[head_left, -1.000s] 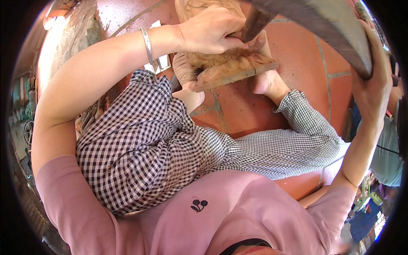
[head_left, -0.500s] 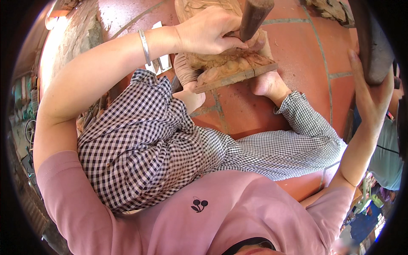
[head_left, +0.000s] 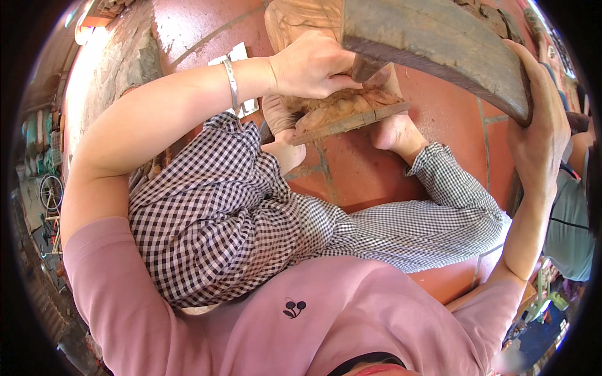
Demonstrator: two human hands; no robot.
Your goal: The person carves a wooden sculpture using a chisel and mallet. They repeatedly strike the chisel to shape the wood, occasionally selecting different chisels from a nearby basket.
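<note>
My left hand (head_left: 316, 66), a bracelet at its wrist, is closed around a chisel (head_left: 369, 70) held upright against a carved wooden piece (head_left: 348, 111). The chisel's upper end is hidden behind a thick wooden mallet (head_left: 439, 53). My right hand (head_left: 540, 122) grips that mallet at its right end; it spans from there to above my left hand. Whether mallet and chisel touch, I cannot tell. Carved relief covers the wood, and a flat edge with a crack faces me. My bare feet (head_left: 395, 131) rest against both sides of the carving.
Red floor tiles (head_left: 370, 172) lie around the work. White flat pieces (head_left: 243, 59) sit left of the carving, near a rough log (head_left: 128, 66). More rough wood lies at the top right. Another person (head_left: 570, 225) is at the right edge.
The mallet has swung left from the right edge and now covers the chisel's handle. My right hand came with it. My left hand keeps its hold on the chisel, slightly lower in view.
</note>
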